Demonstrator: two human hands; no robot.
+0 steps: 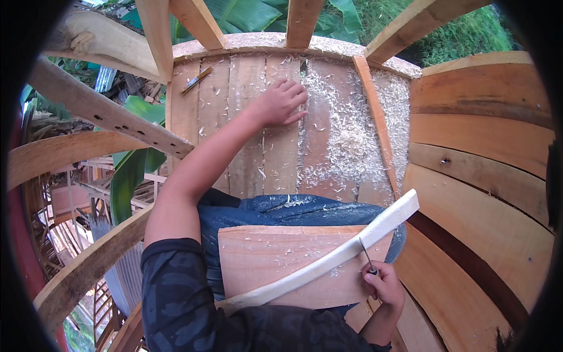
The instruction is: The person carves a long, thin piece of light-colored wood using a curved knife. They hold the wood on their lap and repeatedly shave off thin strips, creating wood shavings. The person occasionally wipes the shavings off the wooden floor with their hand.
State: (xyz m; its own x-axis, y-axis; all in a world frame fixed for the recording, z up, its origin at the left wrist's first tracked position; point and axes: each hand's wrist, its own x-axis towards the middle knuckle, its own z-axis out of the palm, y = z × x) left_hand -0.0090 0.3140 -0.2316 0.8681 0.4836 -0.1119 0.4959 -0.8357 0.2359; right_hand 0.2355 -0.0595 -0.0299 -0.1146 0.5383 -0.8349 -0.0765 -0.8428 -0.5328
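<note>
My left hand (284, 102) is stretched forward over the shavings-strewn floor planks (246, 141), fingers slightly bent and apart, with nothing visible in it. In my right hand (384, 284), low on the right, is a slim hand tool (368, 258) with a dark handle and a thin metal blade. Its tip meets or overlaps the edge of a pale, curved wooden strip (328, 258); I cannot tell whether it touches. The strip slants across a wide board (258, 249) on my lap, its lower left end hidden by my shirt.
A small narrow yellow-brown object (197, 80) lies on the planks at the far left. Wood shavings (352, 141) are heaped right of centre beside an orange-brown batten (375, 111). Plank siding (475, 193) rises on the right; curved ribs (111, 111) stand on the left.
</note>
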